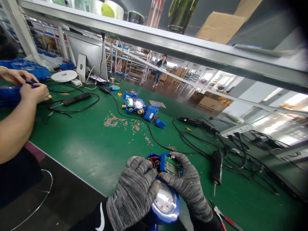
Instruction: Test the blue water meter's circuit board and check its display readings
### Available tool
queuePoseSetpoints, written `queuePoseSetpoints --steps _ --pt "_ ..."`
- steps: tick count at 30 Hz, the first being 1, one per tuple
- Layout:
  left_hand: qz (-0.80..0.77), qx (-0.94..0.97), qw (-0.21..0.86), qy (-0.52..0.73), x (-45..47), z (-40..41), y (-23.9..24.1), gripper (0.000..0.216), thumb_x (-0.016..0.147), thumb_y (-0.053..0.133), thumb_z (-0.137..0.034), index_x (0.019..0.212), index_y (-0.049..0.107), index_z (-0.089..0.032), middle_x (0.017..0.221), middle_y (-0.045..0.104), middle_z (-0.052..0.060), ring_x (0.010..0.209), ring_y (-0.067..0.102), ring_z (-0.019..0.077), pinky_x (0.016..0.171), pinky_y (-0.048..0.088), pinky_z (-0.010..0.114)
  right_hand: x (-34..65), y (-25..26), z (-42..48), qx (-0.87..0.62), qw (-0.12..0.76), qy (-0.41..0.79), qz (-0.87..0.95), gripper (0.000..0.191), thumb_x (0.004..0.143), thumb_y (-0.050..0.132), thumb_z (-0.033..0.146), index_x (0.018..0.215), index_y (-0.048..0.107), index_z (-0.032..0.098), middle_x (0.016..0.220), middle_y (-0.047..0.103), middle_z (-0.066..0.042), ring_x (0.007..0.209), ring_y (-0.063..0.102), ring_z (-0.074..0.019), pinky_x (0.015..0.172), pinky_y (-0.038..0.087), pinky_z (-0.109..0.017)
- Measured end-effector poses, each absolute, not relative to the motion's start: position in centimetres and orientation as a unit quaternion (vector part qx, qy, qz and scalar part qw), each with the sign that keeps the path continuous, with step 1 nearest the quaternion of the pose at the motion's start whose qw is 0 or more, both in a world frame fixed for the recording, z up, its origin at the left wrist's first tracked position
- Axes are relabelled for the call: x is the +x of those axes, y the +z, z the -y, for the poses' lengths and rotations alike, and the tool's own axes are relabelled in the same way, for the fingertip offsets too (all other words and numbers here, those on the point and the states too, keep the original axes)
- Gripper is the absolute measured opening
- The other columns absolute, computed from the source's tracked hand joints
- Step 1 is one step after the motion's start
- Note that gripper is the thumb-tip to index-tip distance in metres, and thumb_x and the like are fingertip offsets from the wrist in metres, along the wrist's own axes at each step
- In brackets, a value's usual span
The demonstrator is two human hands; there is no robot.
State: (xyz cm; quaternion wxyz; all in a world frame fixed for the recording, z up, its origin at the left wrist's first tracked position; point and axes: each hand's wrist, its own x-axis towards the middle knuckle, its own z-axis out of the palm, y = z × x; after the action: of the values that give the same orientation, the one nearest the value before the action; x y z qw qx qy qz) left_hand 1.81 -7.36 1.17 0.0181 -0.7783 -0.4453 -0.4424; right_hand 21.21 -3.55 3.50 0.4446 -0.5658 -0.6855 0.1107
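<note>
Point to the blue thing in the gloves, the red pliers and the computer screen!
Blue thing (165, 199): head view, on its clear round window.
Red pliers (231, 222): head view, on a red handle.
Computer screen (90, 53): head view, on its silver back.

My gloved left hand (134, 189) rests against a blue meter (176, 208) while my gloved right hand (189, 181) grips its display module (172, 167), above a green table (79, 147) with scattered copper-coloured pieces (112, 121) beyond and red-handled pliers (218, 212) beside my right forearm.
</note>
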Motion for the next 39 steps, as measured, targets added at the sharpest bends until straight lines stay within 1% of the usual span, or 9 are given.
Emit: queuePoseSetpoints --steps 4,7,11,16,23,30,33,36,39 --pt "0.419 -0.778 -0.018 -0.468 0.7 6.6 2.2 0.014 0.091 0.056 -0.028 0.098 0.068 -0.023 0.099 0.072 0.001 0.097 0.063 0.0212 0.098 0.049 0.048 21.0 3.7 3.4 -0.575 0.454 0.142 0.666 0.06 0.052 0.08 0.052 0.099 0.064 0.019 0.094 0.073 -0.013 0.087 0.07 -0.0352 0.079 0.058 -0.053" --pt "0.426 -0.788 -0.011 -0.444 0.1 6.6 2.4 0.014 0.089 0.059 -0.03 0.098 0.069 -0.024 0.112 0.068 0.004 0.11 0.058 0.0239 0.103 0.045 0.051 21.1 3.7 3.3 -0.574 0.446 0.155 0.669 0.059 0.053 0.081 0.051 0.1 0.064 0.019 0.096 0.073 -0.013 0.089 0.069 -0.0345 0.082 0.057 -0.052" --pt "0.435 -0.803 0.017 -0.406 0.3 6.6 2.0 0.02 0.089 0.058 -0.033 0.105 0.068 -0.025 0.135 0.055 0.007 0.127 0.045 0.0276 0.11 0.038 0.055 21.1 3.6 3.4 -0.561 0.453 0.149 0.677 0.06 0.055 0.082 0.054 0.1 0.063 0.018 0.096 0.072 -0.013 0.087 0.069 -0.0326 0.08 0.058 -0.049" --pt "0.438 -0.801 0.061 -0.404 1.4 6.0 1.4 0.018 0.09 0.057 -0.029 0.102 0.067 -0.021 0.136 0.054 0.009 0.13 0.043 0.0284 0.115 0.033 0.055 20.9 3.5 3.3 -0.553 0.45 0.151 0.685 0.059 0.058 0.082 0.054 0.102 0.063 0.019 0.095 0.072 -0.01 0.085 0.069 -0.0309 0.077 0.058 -0.047" --pt "0.433 -0.787 0.023 -0.44 1.6 5.9 2.1 0.018 0.089 0.054 -0.023 0.102 0.065 -0.016 0.124 0.06 0.012 0.12 0.052 0.0272 0.107 0.045 0.053 21.2 2.9 3.3 -0.555 0.458 0.167 0.674 0.063 0.056 0.084 0.054 0.104 0.062 0.02 0.095 0.071 -0.009 0.086 0.069 -0.0292 0.077 0.058 -0.044" --pt "0.43 -0.801 0.07 -0.411 1.5 5.5 2.0 0.019 0.088 0.058 -0.027 0.1 0.069 -0.018 0.129 0.059 0.011 0.127 0.047 0.0301 0.111 0.041 0.058 21.1 2.9 3.1 -0.532 0.471 0.177 0.681 0.059 0.058 0.085 0.05 0.105 0.063 0.021 0.094 0.072 -0.007 0.083 0.07 -0.0251 0.073 0.06 -0.035" --pt "0.438 -0.796 0.079 -0.41 1.3 5.4 2.2 0.017 0.087 0.057 -0.026 0.094 0.07 -0.019 0.13 0.062 0.009 0.124 0.052 0.0303 0.105 0.048 0.058 20.9 3.1 3.1 -0.528 0.482 0.183 0.675 0.058 0.056 0.085 0.047 0.103 0.064 0.02 0.092 0.073 -0.007 0.079 0.071 -0.025 0.069 0.061 -0.033" --pt "0.45 -0.796 0.041 -0.403 1.5 5.7 1.7 0.021 0.087 0.057 -0.026 0.103 0.071 -0.025 0.131 0.063 0.005 0.121 0.056 0.0288 0.096 0.056 0.055 21.1 2.9 3.3 -0.519 0.492 0.223 0.663 0.055 0.058 0.085 0.042 0.104 0.063 0.02 0.09 0.075 -0.006 0.075 0.072 -0.0238 0.065 0.062 -0.029" --pt "0.486 -0.762 -0.018 -0.429 2.2 6.2 0.5 0.028 0.087 0.058 -0.028 0.113 0.069 -0.03 0.134 0.061 0.001 0.124 0.055 0.0281 0.099 0.055 0.054 21.4 2.7 3.3 -0.51 0.486 0.236 0.669 0.054 0.06 0.085 0.04 0.106 0.062 0.021 0.094 0.075 -0.006 0.079 0.073 -0.0241 0.068 0.062 -0.029"
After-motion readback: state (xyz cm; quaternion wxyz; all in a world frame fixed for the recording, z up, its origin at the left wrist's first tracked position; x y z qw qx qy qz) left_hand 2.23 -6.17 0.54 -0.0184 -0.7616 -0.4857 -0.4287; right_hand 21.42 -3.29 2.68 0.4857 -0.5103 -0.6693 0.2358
